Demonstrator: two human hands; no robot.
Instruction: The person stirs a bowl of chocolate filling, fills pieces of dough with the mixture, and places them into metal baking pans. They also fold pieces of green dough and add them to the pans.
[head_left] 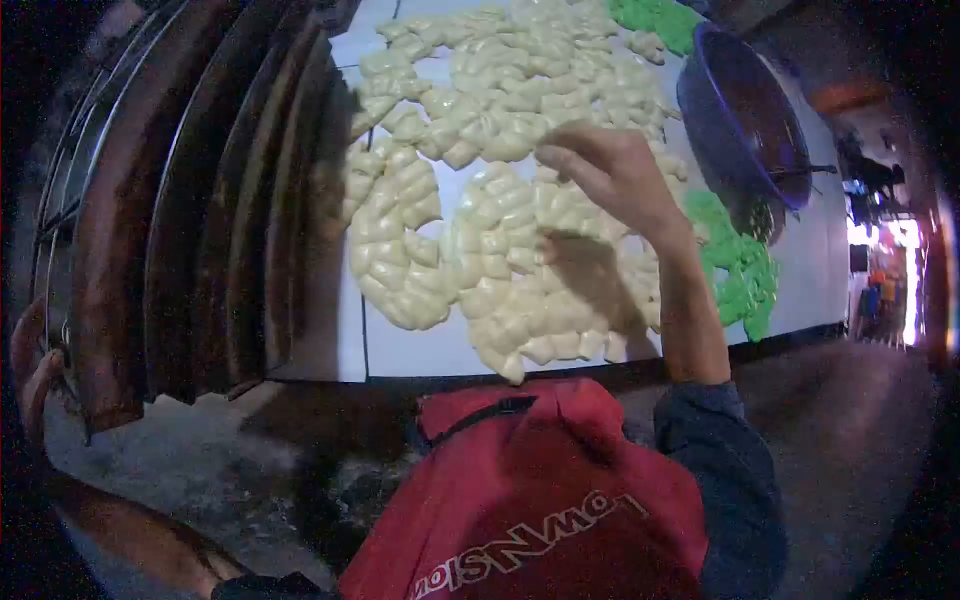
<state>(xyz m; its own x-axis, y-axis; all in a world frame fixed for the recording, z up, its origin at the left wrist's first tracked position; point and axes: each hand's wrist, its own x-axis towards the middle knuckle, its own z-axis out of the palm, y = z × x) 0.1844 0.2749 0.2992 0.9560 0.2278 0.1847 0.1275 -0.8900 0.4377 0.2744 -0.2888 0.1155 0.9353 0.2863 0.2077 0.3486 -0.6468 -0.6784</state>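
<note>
Across the view runs a white table [410, 357], w/ dark trays [110, 250] at its L side, set side by side, seen nearly edge-on, prob. to save room. Pale dough [400, 290] covers the middle, in small pieces pressed close in wavy slabs, prob. laid flat for easy reach. Below, a red apron [570, 490] w/ lettering. At R, a purple basin [735, 120] tilts, a rod at its rim; green dough [740, 270] lies just beside it, w/ more at the far edge, apart from most of the pale.

R hand [610, 175] is over the pale dough, fingers bent together, thumb tip near; can't tell if they touch or pinch anything. L hand [38, 365] is at the outermost tray's edge, fingers curled, prob. to steady it; can't tell how tightly.
</note>
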